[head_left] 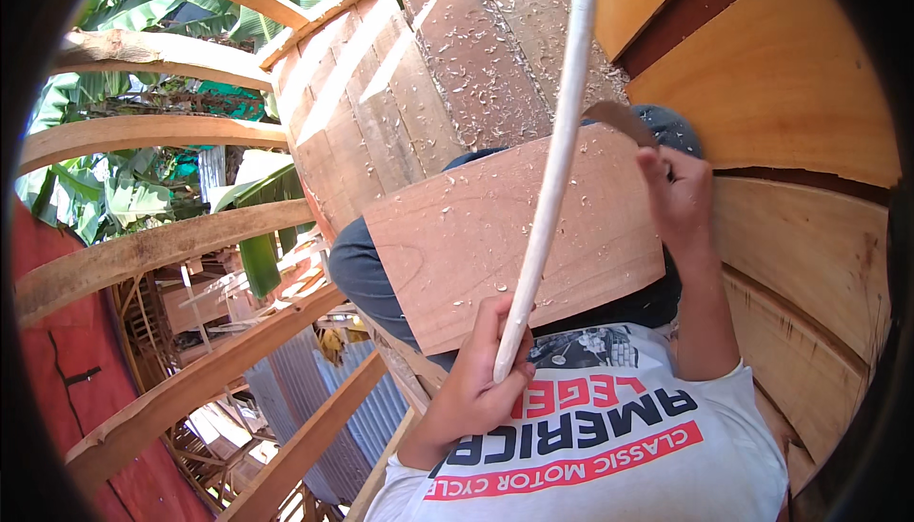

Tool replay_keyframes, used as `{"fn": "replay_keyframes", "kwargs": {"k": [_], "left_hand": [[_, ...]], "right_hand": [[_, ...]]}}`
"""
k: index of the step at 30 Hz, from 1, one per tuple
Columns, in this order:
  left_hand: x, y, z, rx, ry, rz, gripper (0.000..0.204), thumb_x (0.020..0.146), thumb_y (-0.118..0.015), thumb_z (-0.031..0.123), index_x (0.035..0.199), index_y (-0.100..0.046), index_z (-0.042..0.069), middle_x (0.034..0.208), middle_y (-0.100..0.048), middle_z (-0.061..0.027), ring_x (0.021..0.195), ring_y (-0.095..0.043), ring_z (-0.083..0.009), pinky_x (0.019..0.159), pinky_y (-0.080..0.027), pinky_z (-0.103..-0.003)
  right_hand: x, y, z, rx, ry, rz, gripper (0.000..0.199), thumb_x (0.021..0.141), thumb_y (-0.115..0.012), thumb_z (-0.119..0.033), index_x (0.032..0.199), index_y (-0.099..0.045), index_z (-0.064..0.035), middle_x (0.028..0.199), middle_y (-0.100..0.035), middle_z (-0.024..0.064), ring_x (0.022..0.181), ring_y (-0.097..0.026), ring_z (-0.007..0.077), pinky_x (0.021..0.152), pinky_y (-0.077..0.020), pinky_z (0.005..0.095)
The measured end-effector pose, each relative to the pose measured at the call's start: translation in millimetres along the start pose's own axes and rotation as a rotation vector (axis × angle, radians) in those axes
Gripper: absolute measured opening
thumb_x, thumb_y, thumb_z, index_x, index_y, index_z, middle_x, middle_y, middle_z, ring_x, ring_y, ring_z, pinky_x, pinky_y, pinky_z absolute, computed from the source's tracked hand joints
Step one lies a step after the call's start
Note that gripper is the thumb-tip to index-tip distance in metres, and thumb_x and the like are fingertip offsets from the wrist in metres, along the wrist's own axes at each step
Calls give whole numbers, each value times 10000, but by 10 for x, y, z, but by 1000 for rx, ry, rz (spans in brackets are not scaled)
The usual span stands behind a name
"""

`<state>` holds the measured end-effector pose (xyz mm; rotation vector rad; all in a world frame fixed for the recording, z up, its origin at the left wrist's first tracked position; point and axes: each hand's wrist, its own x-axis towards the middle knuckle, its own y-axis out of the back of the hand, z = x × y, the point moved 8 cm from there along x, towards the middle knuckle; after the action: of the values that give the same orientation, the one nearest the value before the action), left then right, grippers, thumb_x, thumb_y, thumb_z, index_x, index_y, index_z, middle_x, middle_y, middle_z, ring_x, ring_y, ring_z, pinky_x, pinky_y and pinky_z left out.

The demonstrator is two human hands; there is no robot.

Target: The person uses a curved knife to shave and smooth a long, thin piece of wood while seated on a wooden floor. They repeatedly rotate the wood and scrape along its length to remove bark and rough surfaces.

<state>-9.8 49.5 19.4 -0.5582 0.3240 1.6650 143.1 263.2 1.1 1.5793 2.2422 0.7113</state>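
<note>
Far left: curved wooden ribs (152, 246) of a boat frame, with green leaves (124, 193) behind. Lower down, red sheet (57, 370) and grey ridged metal (314, 408). In the middle: a flat wooden board (457, 236) resting across the lap, sprinkled with little wood chips. Left hand (476, 379) closed tight round the low end of a long white stick (552, 170), stick slanting up over the board to the top edge. To the right: right hand (678, 193) gripping the board's top right corner, beside a curved dark blade (619, 120). Far right: smooth yellow hull planks (800, 93).
</note>
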Motion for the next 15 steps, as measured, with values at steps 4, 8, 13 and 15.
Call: {"fn": "replay_keyframes", "kwargs": {"k": [4,8,13,15], "left_hand": [[-21,-233,-100,-230,29,-186,612,691,-553,10,1268,-350,-7,802,-415,-36,661,-416,-90,604,-368,-218],[126,-208,-78,-537,18,-174,584,765,-490,-40,1311,-292,25,818,-399,-36,611,-418,-82,499,-386,-206],[227,-181,161,-815,-111,-212,579,827,-565,35,1317,-257,32,815,-412,-57,617,-467,-127,534,-423,-260],[265,-187,250,-915,-182,-206,593,839,-569,46,1331,-240,38,831,-431,-66,659,-495,-142,585,-445,-278]], "right_hand": [[15,240,-104,-3,65,-40,592,876,-609,-501,631,-491,25,508,-339,135,473,-312,156,446,-327,326],[-230,-172,-238,-15,109,-273,510,850,-653,-450,669,-587,22,530,-455,185,482,-442,358,462,-379,369],[-456,-518,-335,241,65,-398,519,864,-634,-467,692,-607,21,493,-440,141,436,-472,211,449,-372,345],[-553,-608,-311,355,24,-493,538,862,-629,-497,706,-605,17,497,-443,88,473,-448,138,458,-361,311]]}}
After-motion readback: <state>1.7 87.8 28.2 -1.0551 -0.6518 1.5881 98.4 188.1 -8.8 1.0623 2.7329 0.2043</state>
